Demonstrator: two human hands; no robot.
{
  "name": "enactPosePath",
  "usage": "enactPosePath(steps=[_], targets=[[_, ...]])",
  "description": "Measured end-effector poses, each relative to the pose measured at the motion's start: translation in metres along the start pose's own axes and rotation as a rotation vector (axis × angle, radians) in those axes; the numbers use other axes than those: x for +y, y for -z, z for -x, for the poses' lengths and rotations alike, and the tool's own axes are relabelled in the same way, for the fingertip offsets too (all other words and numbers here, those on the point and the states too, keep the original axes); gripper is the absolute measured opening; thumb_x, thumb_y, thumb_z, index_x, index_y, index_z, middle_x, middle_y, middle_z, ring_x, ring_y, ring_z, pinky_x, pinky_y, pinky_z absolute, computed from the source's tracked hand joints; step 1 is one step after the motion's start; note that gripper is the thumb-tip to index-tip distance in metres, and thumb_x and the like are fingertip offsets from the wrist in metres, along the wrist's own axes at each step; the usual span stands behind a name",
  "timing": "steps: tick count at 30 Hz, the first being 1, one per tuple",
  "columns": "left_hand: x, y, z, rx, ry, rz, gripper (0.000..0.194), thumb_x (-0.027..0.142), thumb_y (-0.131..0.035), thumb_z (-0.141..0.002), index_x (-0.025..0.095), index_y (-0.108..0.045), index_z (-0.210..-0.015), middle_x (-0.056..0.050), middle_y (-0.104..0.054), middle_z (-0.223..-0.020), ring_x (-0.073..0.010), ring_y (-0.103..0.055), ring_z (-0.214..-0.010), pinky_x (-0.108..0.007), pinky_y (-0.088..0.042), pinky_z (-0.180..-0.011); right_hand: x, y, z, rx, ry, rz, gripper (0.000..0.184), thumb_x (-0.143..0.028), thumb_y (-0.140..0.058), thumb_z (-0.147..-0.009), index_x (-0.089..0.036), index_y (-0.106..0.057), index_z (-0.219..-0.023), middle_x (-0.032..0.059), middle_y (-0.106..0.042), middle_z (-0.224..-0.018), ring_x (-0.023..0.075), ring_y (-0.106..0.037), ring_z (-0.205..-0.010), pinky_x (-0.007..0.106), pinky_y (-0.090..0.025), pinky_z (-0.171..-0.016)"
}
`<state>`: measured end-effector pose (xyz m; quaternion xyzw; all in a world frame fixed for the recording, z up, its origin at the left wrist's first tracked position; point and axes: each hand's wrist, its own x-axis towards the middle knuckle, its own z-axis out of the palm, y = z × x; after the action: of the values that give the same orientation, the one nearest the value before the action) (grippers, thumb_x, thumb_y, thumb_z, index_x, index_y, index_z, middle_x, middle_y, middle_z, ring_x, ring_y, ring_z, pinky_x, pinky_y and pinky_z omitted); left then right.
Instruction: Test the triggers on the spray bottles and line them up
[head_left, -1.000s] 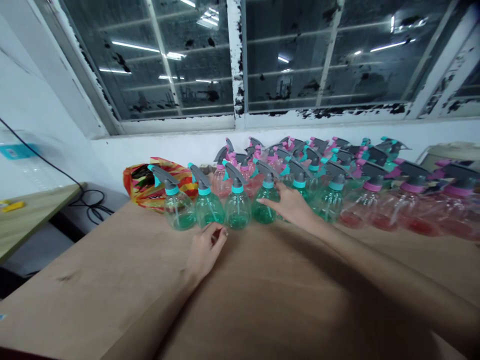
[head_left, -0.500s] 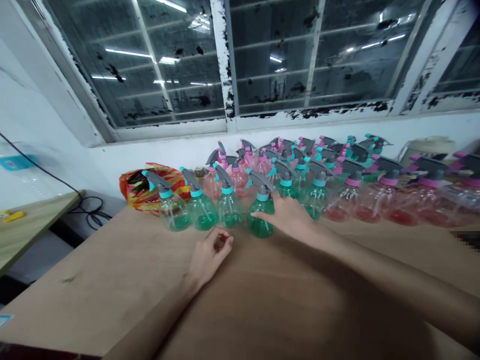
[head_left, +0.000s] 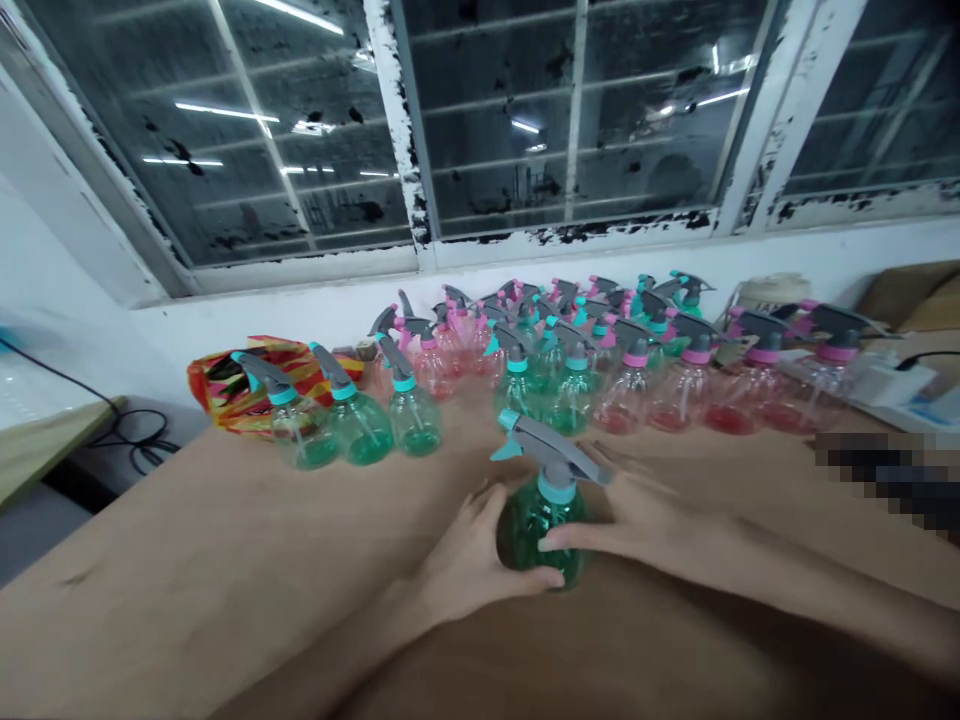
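A green spray bottle (head_left: 529, 515) with a grey spray head and turquoise collar and trigger is close in front of me, apart from the rows behind. My left hand (head_left: 465, 562) wraps its left side, thumb across the lower front. From the right, my right hand (head_left: 649, 515) grips the same bottle, its thumb on the front and its other fingers partly hidden behind. The spray head points left. Three more green spray bottles (head_left: 364, 430) stand in a row at the left.
Behind stand several pink spray bottles (head_left: 686, 395) and green ones along the wall under the window. A red and yellow plastic bag (head_left: 217, 390) lies at the left back. A black cable (head_left: 146, 440) hangs beside the wooden table (head_left: 187, 560). A white power strip (head_left: 892, 380) is at the right.
The green spray bottle has come out of the row toward me in my right hand. My left hand has moved right and closed around it. The view has shifted right.
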<state>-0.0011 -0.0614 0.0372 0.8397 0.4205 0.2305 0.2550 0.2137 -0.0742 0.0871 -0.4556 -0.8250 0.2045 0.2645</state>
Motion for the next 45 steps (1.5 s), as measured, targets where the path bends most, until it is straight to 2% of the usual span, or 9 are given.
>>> enactPosePath(steps=[5,12,15,18,24,28,33,38,45], targets=[[0.023,-0.022,-0.017,-0.070,-0.146,0.013,0.081,0.039,-0.080,-0.062,0.022,-0.042,-0.132,-0.010,-0.055,-0.126,-0.0330,-0.049,-0.118,-0.050,-0.035,-0.100,0.025,0.022,0.013,-0.036,0.024,-0.372,0.073,-0.041,-0.071,-0.072,-0.031,-0.038,-0.136,0.0052,-0.057,-0.127,0.0269,-0.056,-0.113,0.040,-0.049,-0.091],[0.046,-0.035,-0.043,-0.221,-0.292,0.078,0.081,0.047,-0.074,-0.069,0.019,-0.037,-0.136,-0.011,-0.055,-0.129,-0.0314,-0.051,-0.119,-0.045,-0.039,-0.099,0.024,0.022,0.019,0.148,0.056,-0.530,0.040,-0.038,-0.067,-0.078,-0.028,-0.060,-0.115,0.0053,-0.062,-0.122,0.0263,-0.054,-0.117,0.045,-0.040,-0.102],[0.035,-0.034,-0.051,-0.257,-0.353,-0.080,0.094,0.056,-0.070,-0.068,0.017,-0.028,-0.142,-0.015,-0.043,-0.141,-0.0333,-0.039,-0.129,-0.048,-0.031,-0.105,0.026,0.017,0.019,0.228,0.045,-0.557,0.034,-0.037,-0.063,-0.081,-0.029,-0.062,-0.114,0.0045,-0.063,-0.120,0.0254,-0.058,-0.112,0.044,-0.046,-0.096],[0.007,-0.029,-0.056,-0.302,-0.309,-0.294,0.100,0.064,-0.069,-0.064,0.013,-0.032,-0.142,-0.019,-0.037,-0.144,-0.0363,-0.031,-0.133,-0.054,-0.020,-0.108,0.032,0.013,0.017,0.300,0.031,-0.539,0.033,-0.034,-0.060,-0.083,-0.032,-0.060,-0.117,0.0027,-0.065,-0.115,0.0240,-0.062,-0.104,0.043,-0.049,-0.092],[-0.035,-0.015,-0.058,-0.162,-0.203,-0.403,0.082,0.064,-0.058,-0.077,0.017,-0.035,-0.141,-0.014,-0.033,-0.148,-0.0285,-0.028,-0.136,-0.048,-0.020,-0.111,0.044,0.018,0.004,0.292,0.047,-0.438,0.031,-0.024,-0.054,-0.083,-0.033,-0.061,-0.111,0.0003,-0.067,-0.105,0.0210,-0.065,-0.091,0.037,-0.051,-0.082],[-0.035,-0.014,-0.058,-0.151,-0.206,-0.409,0.073,0.060,-0.056,-0.081,0.021,-0.038,-0.139,-0.011,-0.033,-0.148,-0.0276,-0.029,-0.136,-0.049,-0.020,-0.111,0.047,0.025,-0.006,0.225,0.033,-0.362,0.028,-0.022,-0.052,-0.080,-0.031,-0.063,-0.105,0.0002,-0.067,-0.087,0.0193,-0.064,-0.075,0.034,-0.052,-0.072],[-0.031,-0.016,-0.056,-0.147,-0.195,-0.405,0.073,0.056,-0.058,-0.081,0.019,-0.036,-0.141,-0.011,-0.035,-0.147,-0.0280,-0.029,-0.136,-0.047,-0.019,-0.111,0.049,0.025,-0.017,0.164,0.116,-0.422,0.029,-0.020,-0.052,-0.080,-0.030,-0.065,-0.104,0.0011,-0.067,-0.101,0.0196,-0.063,-0.091,0.035,-0.050,-0.083],[-0.027,-0.015,-0.054,-0.164,-0.192,-0.396,0.072,0.054,-0.057,-0.083,0.017,-0.035,-0.141,-0.012,-0.034,-0.147,-0.0276,-0.027,-0.137,-0.047,-0.018,-0.112,0.055,0.017,-0.022,0.192,0.105,-0.503,0.018,-0.031,-0.056,-0.085,-0.031,-0.065,-0.101,0.0012,-0.067,-0.104,0.0210,-0.062,-0.100,0.038,-0.047,-0.091],[-0.027,-0.014,-0.055,-0.171,-0.190,-0.406,0.072,0.055,-0.056,-0.083,0.017,-0.035,-0.140,-0.013,-0.035,-0.147,-0.0281,-0.027,-0.137,-0.049,-0.019,-0.111,0.059,0.012,-0.018,0.202,0.081,-0.520,0.012,-0.037,-0.056,-0.086,-0.029,-0.063,-0.091,0.0000,-0.065,-0.087,0.0193,-0.063,-0.086,0.037,-0.049,-0.083]])
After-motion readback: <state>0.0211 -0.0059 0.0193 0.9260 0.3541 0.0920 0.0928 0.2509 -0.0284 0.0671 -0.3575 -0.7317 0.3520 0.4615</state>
